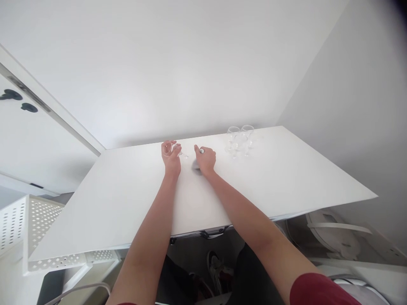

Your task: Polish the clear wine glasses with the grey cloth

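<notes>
My left hand point(171, 154) is closed round a small clear stemmed glass point(176, 148), which lies tilted with its stem and foot toward the right. Close by on the right, my right hand point(206, 159) is a fist with the thumb up. A pale round end of something shows at the top of that fist, and a blurred grey part point(196, 166) hangs below it; its kind cannot be made out. Both hands are over the far middle of the white table point(197, 199), apart from each other. Several clear stemmed glasses point(241, 137) stand upright together to the right.
A white wall point(190, 76) rises behind the table's back edge. At the left are a door with black handles point(12, 94) and a white perforated rack point(41, 220). Under the table's front edge are a black handle point(213, 232) and, at right, a pale bag-like item point(333, 237).
</notes>
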A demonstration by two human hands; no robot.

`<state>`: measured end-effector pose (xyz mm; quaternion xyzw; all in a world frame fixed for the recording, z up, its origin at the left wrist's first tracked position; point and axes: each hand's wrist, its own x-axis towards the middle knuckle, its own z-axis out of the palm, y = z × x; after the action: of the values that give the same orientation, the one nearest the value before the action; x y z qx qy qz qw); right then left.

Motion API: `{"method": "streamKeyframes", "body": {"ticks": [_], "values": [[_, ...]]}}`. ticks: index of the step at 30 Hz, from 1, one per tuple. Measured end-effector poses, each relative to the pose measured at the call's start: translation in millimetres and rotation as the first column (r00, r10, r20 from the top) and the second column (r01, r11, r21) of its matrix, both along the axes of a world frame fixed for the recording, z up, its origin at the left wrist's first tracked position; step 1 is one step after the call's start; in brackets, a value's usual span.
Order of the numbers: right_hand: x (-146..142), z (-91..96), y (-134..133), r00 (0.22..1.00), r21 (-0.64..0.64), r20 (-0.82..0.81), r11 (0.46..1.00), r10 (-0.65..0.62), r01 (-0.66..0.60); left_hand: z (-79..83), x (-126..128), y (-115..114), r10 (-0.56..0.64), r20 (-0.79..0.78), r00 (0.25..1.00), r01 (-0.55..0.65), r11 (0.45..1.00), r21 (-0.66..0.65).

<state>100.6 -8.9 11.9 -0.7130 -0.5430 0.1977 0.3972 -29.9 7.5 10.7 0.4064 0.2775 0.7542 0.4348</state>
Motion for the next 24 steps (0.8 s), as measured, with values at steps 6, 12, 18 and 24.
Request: {"method": "streamKeyframes", "body": {"ticks": [6,12,18,24], "values": [[-27,11.3,-23,0.836,-0.108,0.336,0.9,0.433,-0.423,-1.3,2,-3,0.162,-0.191,0.968,-0.174,0.984,-0.046],[-28,16.6,-33,0.694,-0.291,0.444,0.824,0.567,-0.487,-5.4,8,-6,0.073,-0.331,0.941,-0.085,0.996,-0.022],[-22,19.5,-37,0.709,-0.38,0.414,0.816,0.571,-0.436,-8.8,14,-5,-0.093,-0.38,0.92,0.093,0.995,-0.02],[-20,26.8,-45,0.699,-0.436,0.421,0.805,0.578,-0.402,-10.5,15,-3,-0.061,-0.451,0.89,0.088,0.995,0.04]]}}
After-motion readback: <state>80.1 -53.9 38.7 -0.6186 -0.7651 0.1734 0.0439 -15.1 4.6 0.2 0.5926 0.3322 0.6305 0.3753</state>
